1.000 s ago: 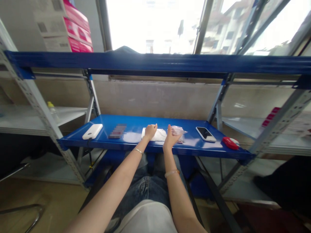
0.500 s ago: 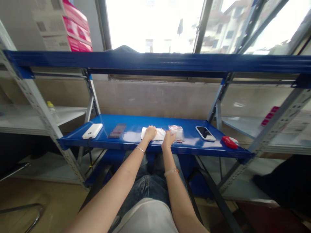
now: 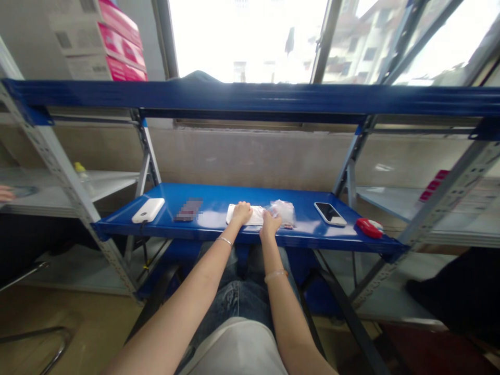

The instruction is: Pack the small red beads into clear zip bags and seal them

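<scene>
My left hand (image 3: 242, 212), fingers curled, presses down on a flat white item (image 3: 256, 215) lying on the blue shelf table. It looks soft, like cloth or a pouch; its exact kind is too small to tell. To its right, my right hand (image 3: 270, 224) is closed with thumb and fingers at the near left edge of a clear plastic bag (image 3: 286, 212). The bag has whitish contents and small reddish bits along its near edge. My right fingertips are partly hidden against the bag and the white item's right end.
On the blue table (image 3: 219, 192) lie a white power bank (image 3: 148, 210) with a cable, a blurred dark flat item (image 3: 189, 210), a phone (image 3: 330, 214) and a red item (image 3: 369, 227). A blue crossbar (image 3: 250, 99) spans above. Another person's hand (image 3: 5, 193) shows at far left.
The plastic bag has shifted slightly and its top looks more bunched up, with my right hand at its edge. Another person's hand has come into view at far left.
</scene>
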`<state>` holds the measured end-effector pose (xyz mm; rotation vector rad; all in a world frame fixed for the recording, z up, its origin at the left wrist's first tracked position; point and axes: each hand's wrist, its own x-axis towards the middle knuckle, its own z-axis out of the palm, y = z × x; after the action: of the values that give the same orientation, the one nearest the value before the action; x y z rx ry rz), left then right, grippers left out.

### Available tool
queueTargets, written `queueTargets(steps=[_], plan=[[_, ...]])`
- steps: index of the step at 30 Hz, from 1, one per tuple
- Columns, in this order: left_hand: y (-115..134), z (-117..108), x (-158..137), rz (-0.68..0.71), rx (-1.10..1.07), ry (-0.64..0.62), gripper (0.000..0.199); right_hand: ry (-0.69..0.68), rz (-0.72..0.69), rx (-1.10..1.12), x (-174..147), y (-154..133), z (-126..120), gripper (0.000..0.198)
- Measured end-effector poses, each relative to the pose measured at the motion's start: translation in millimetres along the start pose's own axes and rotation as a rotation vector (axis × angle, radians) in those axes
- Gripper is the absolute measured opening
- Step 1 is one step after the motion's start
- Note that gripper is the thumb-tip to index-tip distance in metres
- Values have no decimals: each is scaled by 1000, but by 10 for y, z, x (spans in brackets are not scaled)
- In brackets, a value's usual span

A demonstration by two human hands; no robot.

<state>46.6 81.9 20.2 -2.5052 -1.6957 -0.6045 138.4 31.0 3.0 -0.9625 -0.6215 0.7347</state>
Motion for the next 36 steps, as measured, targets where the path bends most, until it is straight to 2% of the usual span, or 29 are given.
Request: queueTargets(steps=[3,6,11,14,18,20,23,25,27,31,36], plan=[[-3,17,7,-5,-21,18,23,171,12,42,-33,-13,43,49],[6,19,6,-5,-47,42,20,230,27,93,-70,-50,62,52],[46,-79,-27,8,-91,124,19,241,46,114,-74,-134,34,49],[84,-161,-81,30,-147,242,24,210,61,119,-63,-173,25,43],[164,-210,-264,107,-407,464,26,117,94,101,-91,-204,43,36],[197,-231,-410,96,-596,515,34,43,90,89,-128,-222,60,36],[192,-312,-640,-33,-962,495,45,-93,41,53,-202,-266,89,35],[145,-396,-755,-54,-1088,362,45,-182,-6,7,-252,-304,107,33],[83,-481,-821,-47,-1134,289,38,-259,-37,-47,-291,-340,123,32],[-3,-583,-843,-133,-1169,386,32,-387,-8,-128,-326,-395,124,31],[-30,-602,-842,-176,-1173,415,32,-554,-21,-203,-326,-457,65,37]])
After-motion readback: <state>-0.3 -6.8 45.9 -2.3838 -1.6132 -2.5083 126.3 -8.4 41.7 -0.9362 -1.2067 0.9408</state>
